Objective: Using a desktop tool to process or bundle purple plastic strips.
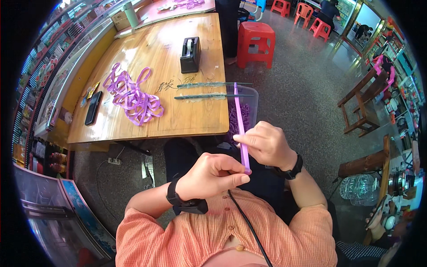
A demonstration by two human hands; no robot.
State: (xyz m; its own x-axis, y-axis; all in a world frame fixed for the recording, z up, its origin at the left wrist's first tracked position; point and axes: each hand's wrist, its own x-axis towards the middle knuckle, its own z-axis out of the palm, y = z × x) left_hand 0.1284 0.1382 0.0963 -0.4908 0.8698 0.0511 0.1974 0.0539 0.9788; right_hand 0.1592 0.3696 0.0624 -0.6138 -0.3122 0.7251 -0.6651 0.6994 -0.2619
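A flat purple ribbon (239, 116) stretches from two thin dark sticks toward my chest. Between thumb and fingers, my left hand (213, 171) pinches its near, folded end. My right hand (269, 144) is closed at the ribbon a little farther up, fingers curled with fingertips at the strip. The far stick (204, 84) and the near stick (202, 96) lie side by side, fixed with clear tape, and jut past the table's right edge. Below them stands a clear plastic bin (252, 104) with many small purple pieces inside. On the table lies a loose tangle of purple ribbon (133, 95).
The wooden table (155, 49) carries a black tape dispenser (190, 55) and a black phone (93, 108). A red stool (255, 40) stands beyond its right side. To the right are a wooden chair (362, 104) and a large clear water bottle (359, 189). A black cable (247, 220) hangs down my front.
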